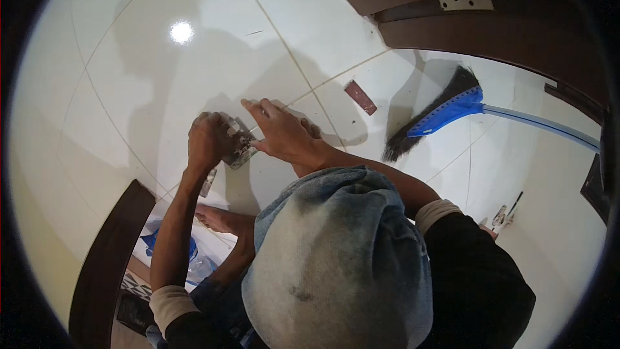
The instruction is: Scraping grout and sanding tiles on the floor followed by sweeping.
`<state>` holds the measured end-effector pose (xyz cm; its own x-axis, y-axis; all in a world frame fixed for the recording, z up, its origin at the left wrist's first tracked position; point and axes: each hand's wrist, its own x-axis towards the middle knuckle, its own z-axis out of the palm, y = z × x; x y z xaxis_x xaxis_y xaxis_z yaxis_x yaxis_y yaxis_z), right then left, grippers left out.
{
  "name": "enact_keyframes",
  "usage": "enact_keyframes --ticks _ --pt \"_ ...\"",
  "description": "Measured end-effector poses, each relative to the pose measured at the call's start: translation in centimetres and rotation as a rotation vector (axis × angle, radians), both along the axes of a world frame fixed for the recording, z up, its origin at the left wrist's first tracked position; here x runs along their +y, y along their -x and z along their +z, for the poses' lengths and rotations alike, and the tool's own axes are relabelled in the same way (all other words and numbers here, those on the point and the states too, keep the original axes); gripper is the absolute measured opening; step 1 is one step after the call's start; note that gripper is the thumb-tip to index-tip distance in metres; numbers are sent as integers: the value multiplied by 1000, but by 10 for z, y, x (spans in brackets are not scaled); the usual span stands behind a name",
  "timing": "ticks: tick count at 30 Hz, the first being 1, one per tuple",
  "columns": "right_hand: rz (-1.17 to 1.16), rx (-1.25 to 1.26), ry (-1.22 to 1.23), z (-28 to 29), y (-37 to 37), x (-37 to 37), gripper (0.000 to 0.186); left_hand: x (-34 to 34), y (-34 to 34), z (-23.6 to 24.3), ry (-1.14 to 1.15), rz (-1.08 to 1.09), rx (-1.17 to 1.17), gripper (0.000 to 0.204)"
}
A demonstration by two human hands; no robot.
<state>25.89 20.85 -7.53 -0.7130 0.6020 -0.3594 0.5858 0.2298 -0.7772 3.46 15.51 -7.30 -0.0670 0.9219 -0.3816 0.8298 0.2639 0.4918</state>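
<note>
My left hand (208,140) is closed on the edge of a small grey metal piece (240,157), low over the white tiles. The piece is flat at its lower end and has uneven parts on top; its exact kind is not clear. To its right, my right hand (287,134) has its forefinger stretched away and its thumb touching the metal piece. The other fingers of that hand bend partly and are half hidden. A small light-coloured strip (208,183) lies beside my left wrist. Further right, a reddish-brown flat piece (360,97) rests on the floor.
A blue broom (445,113) with dark bristles lies right, its handle reaching the right rim. Dark brown furniture (478,26) stands at upper right, a dark brown panel (113,255) at lower left. Blue-and-clear plastic (197,265) lies near my bare foot (226,220). Faded denim (336,265) fills the lower middle.
</note>
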Motion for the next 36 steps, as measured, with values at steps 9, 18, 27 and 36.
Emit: enact_keyframes --ticks 9,18,27,36 --pt "-588 601 899 13 -43 47 59 68 -40 21 136 497 -1117 11" --pt "-638 -46 -196 32 -105 61 30 85 -99 -19 -487 93 -118 27" --pt "-387 -608 -826 -23 -117 101 36 86 -43 -58 -501 146 406 55" --pt "-347 -725 -622 -5 -119 123 33 82 -40 -60 -498 135 380 56"
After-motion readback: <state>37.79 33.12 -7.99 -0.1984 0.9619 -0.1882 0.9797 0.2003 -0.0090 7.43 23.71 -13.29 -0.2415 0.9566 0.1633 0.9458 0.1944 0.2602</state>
